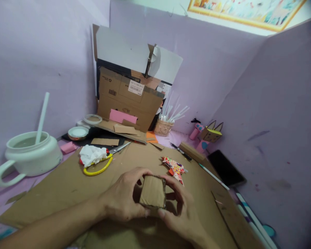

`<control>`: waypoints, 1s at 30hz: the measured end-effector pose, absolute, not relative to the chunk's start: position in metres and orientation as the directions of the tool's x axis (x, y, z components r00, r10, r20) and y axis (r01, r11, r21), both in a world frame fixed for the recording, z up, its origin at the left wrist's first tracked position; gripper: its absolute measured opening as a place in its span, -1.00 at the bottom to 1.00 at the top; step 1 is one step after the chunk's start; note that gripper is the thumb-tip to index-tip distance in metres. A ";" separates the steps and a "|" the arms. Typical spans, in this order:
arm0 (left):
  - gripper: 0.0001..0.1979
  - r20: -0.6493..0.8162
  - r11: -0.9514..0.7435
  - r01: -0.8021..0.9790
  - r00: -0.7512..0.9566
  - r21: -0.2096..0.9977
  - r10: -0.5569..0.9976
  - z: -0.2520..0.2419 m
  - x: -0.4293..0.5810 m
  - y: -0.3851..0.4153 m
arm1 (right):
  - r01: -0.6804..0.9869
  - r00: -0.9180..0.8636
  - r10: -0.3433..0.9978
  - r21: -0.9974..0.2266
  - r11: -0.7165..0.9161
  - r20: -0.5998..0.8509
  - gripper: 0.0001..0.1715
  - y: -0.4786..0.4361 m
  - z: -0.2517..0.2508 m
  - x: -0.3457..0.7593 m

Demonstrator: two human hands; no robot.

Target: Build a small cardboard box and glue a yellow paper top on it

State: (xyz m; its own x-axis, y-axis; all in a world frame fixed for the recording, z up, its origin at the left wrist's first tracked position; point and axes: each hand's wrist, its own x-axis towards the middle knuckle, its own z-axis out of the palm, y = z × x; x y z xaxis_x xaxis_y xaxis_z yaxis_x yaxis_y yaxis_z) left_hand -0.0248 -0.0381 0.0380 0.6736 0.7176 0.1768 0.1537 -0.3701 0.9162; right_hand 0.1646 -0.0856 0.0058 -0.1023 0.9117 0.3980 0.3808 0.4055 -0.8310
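A small square cardboard box sits between my two hands, its flat top facing up and its dark cut edges showing along the rim. My left hand grips its left side, thumb at the near corner and fingers at the far one. On the opposite side my right hand holds it the same way, fingers curled round the edge. Just beyond the hands lies a glue gun with a colourful patterned cover. To the left, yellow-handled scissors rest beside a crumpled white tissue.
A large cardboard sheet covers the table. At the left stands a white mug-shaped pot with a stick in it. An opened cardboard box leans at the back, near a basket of white sticks. A dark phone lies right.
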 end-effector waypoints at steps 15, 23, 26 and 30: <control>-0.46 0.196 -0.398 0.141 0.695 0.906 0.692 0.037 -0.025 -0.035 | 0.398 -0.094 0.890 -0.802 0.445 0.447 -0.33 -0.086 -0.007 0.169; -0.31 0.126 0.034 -0.229 0.646 0.973 0.753 0.023 -0.022 -0.026 | 0.279 -0.087 0.929 -0.887 0.368 0.359 0.09 -0.086 -0.002 0.167; -0.34 0.060 0.229 -0.354 0.645 0.907 0.761 0.017 -0.017 -0.025 | 0.207 -0.062 0.930 -0.906 0.368 0.363 0.10 -0.084 0.001 0.162; -0.21 0.027 0.270 -0.316 0.693 0.909 0.720 0.010 -0.014 -0.022 | 0.223 0.052 0.926 -0.909 0.353 0.373 -0.10 -0.080 0.003 0.160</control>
State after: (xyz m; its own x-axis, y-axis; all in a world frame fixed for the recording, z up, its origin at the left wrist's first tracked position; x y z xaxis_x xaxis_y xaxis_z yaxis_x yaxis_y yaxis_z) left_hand -0.0143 -0.0224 0.0099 0.6934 0.7201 0.0269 -0.3160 0.2703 0.9094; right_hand 0.1605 -0.0803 0.0033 0.0523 0.9263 0.3732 0.2229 0.3535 -0.9085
